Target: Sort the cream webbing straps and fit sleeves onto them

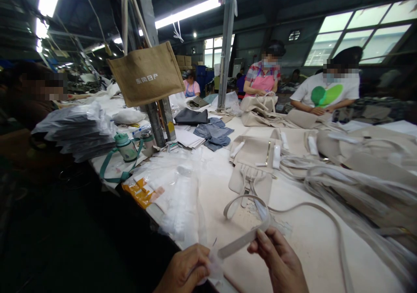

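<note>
A long beige bag strap (239,243) loops over the table in front of me. My right hand (279,258) pinches it between thumb and fingertips. At the strap's near end, my left hand (188,268) is closed on a thin translucent plastic piece (215,264). Whether that plastic goes round the strap's end or lies beside it, I cannot tell. Beyond the hands lies a beige bag (252,151) with white wrapping on its sides. Clear plastic sleeves (184,201) are spread left of the strap.
Beige bags and straps (355,188) are heaped on the right. A brown tote bag (148,73) hangs from a post. A green bottle (126,147) stands by stacked plastic-wrapped pieces (80,128). Two people work across the table; another person sits at far left. The table's edge runs along my left.
</note>
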`<state>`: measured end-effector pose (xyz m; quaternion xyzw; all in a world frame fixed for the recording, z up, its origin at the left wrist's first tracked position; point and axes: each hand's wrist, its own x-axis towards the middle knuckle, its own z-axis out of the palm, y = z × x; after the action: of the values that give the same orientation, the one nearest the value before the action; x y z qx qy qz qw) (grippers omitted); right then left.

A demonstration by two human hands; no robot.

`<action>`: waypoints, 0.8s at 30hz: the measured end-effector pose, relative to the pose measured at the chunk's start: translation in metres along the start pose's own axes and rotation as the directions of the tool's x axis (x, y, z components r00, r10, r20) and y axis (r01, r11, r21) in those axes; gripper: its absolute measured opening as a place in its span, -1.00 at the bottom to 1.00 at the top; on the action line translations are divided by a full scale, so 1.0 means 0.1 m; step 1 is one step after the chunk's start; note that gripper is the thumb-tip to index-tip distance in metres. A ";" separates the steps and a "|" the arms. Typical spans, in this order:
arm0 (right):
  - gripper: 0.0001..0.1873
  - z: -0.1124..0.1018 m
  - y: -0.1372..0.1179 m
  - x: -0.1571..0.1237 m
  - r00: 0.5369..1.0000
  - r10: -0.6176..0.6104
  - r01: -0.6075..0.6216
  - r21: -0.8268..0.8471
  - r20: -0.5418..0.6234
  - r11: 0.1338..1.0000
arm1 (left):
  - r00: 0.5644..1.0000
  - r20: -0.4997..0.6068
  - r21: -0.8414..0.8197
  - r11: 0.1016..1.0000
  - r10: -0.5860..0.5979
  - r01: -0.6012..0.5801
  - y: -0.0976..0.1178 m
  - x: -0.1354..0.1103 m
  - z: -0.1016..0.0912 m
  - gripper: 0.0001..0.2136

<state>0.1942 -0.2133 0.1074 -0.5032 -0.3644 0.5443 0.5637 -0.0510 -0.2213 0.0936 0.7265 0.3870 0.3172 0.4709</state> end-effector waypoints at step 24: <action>-0.71 0.05 -0.10 -0.10 1.000 -0.015 0.014 -0.072 -0.009 0.997 | 0.944 -0.087 -0.317 0.907 -0.320 0.278 0.09 0.15 0.16 -0.79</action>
<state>0.1905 -0.2213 0.1200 -0.5230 -0.3847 0.5245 0.5508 -0.0284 -0.2179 0.0983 0.5549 0.4724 0.3454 0.5913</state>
